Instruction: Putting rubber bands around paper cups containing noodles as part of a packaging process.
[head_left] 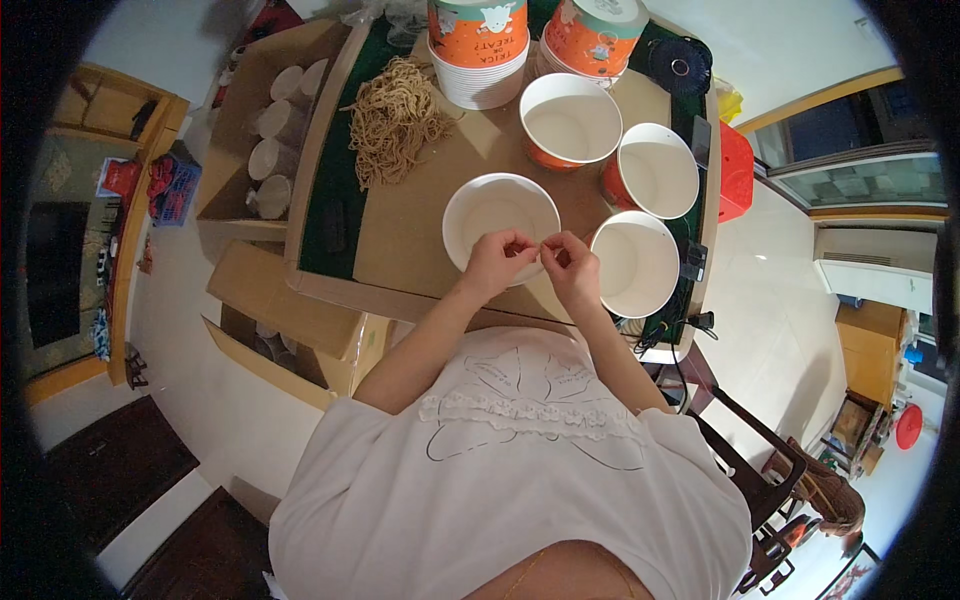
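My left hand and my right hand meet at the near right rim of a white-lined paper bucket. Thumb and fingertips of each are pinched together, almost touching the other hand's. Whatever they pinch is too small to make out. Three more open paper buckets stand to the right: a far one, a middle one and a near one, close to my right hand. Farther off, left of the buckets, lies a tangled heap of brown twine.
Two upside-down stacks of orange paper buckets, left and right, stand at the back. A cardboard sheet covers much of the table. Cardboard boxes with pale cups, upper and lower, sit to the left. Black cables hang near the right edge.
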